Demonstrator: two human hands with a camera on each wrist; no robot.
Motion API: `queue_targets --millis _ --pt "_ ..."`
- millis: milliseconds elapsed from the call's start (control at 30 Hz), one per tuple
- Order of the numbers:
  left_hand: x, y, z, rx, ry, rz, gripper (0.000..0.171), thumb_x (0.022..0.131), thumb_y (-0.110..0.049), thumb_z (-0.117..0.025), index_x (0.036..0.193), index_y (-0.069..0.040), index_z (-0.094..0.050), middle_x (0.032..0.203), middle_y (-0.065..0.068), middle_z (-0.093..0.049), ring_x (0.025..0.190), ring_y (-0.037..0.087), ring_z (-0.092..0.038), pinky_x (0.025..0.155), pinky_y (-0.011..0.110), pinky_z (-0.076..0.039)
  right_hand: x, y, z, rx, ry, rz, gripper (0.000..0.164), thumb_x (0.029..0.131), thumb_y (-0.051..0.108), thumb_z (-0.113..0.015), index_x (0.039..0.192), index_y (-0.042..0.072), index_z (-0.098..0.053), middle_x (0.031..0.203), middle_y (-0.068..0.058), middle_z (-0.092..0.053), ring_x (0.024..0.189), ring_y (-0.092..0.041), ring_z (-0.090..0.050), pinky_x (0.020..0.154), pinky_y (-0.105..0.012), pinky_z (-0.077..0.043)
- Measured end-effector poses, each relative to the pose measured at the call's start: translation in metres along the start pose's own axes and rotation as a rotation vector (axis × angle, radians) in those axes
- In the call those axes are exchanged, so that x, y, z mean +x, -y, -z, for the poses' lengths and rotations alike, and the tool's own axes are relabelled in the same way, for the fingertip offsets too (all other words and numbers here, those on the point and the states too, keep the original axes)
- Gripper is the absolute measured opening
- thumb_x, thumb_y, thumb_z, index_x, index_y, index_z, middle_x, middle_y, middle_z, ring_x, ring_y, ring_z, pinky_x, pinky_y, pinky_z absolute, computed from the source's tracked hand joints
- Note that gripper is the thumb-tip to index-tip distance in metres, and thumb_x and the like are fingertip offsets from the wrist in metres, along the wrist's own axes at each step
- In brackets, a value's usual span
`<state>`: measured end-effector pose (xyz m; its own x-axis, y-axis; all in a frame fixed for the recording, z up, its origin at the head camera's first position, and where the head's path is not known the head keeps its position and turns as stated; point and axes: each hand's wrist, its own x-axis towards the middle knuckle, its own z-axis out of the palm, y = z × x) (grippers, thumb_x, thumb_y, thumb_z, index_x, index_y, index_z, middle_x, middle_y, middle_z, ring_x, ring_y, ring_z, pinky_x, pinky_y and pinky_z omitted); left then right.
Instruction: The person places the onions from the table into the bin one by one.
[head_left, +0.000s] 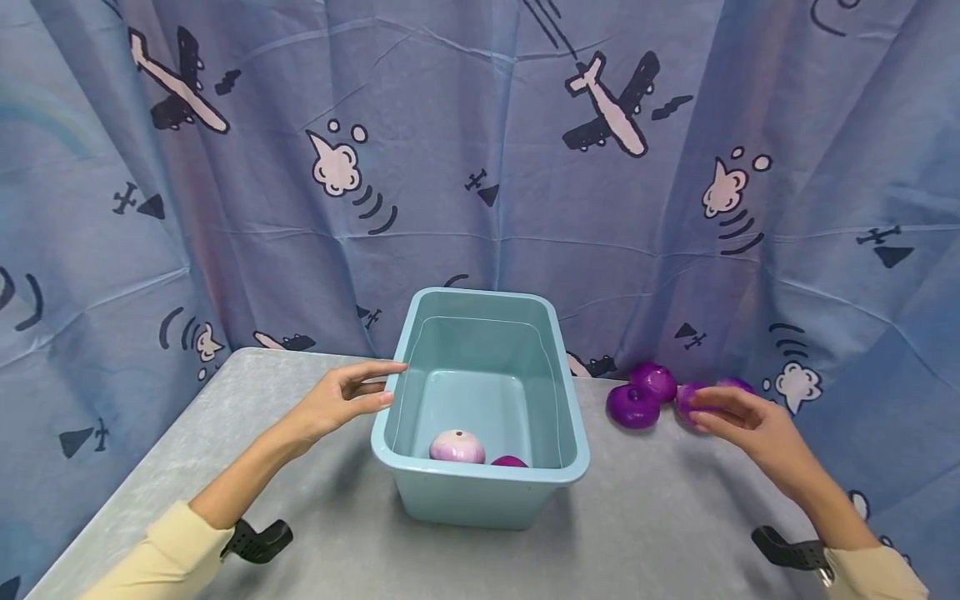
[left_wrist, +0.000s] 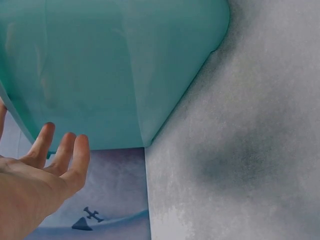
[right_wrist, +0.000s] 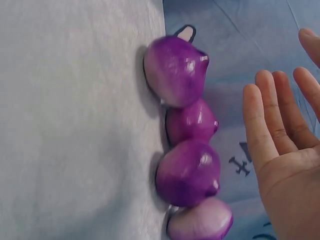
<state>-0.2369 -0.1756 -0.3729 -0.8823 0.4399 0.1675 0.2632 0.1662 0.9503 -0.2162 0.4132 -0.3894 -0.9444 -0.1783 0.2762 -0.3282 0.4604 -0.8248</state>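
Head view: the purple onions (head_left: 633, 407) lie beyond and left of the right hand's (head_left: 757, 437) fingertips, much nearer to it than to the left hand (head_left: 337, 396). They are roundish, without a clear long axis. The right hand is empty, fingers loosely straight, thumb apart; they hide part of one onion, and contact is hard to judge. The left hand's relaxed fingers reach the rim of the blue tub (head_left: 480, 474), whose near wall cuts off a pale onion (head_left: 457, 447) and most of a magenta onion (head_left: 510, 461).
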Motion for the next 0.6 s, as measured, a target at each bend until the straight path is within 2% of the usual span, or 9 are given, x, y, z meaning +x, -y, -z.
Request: queue_targets --millis 200,433,600 --pt "0.000 0.000 0.000 -0.007 0.005 -0.002 0.048 0.097 -0.022 -0.072 0.143 -0.013 -0.060 0.148 0.006 -0.052 0.134 0.038 -0.047 0.106 0.049 -0.043 -0.008 -0.013 0.012 0.016 0.002 -0.024 0.036 0.099 0.002 -0.066 0.133 -0.006 -0.057 0.121 -0.004 -0.069 0.103 -0.009 -0.068 0.079 -0.025 -0.057" --pt "0.001 0.000 0.000 -0.021 0.010 -0.003 0.049 0.097 -0.020 -0.072 0.143 -0.010 -0.059 0.147 0.007 -0.052 0.133 0.037 -0.049 0.105 0.048 -0.044 -0.018 -0.030 0.027 0.016 -0.025 -0.068 0.036 0.100 0.003 -0.065 0.134 -0.005 -0.057 0.117 0.008 -0.069 0.100 -0.006 -0.068 0.077 -0.025 -0.058" --pt "0.000 0.000 0.000 -0.010 0.006 0.001 0.049 0.097 -0.021 -0.072 0.143 -0.012 -0.060 0.148 0.006 -0.052 0.133 0.035 -0.049 0.105 0.049 -0.044 -0.023 -0.040 0.037 -0.005 -0.056 -0.145 0.039 0.100 0.010 -0.067 0.136 -0.002 -0.056 0.114 0.013 -0.069 0.097 -0.004 -0.069 0.077 -0.027 -0.058"
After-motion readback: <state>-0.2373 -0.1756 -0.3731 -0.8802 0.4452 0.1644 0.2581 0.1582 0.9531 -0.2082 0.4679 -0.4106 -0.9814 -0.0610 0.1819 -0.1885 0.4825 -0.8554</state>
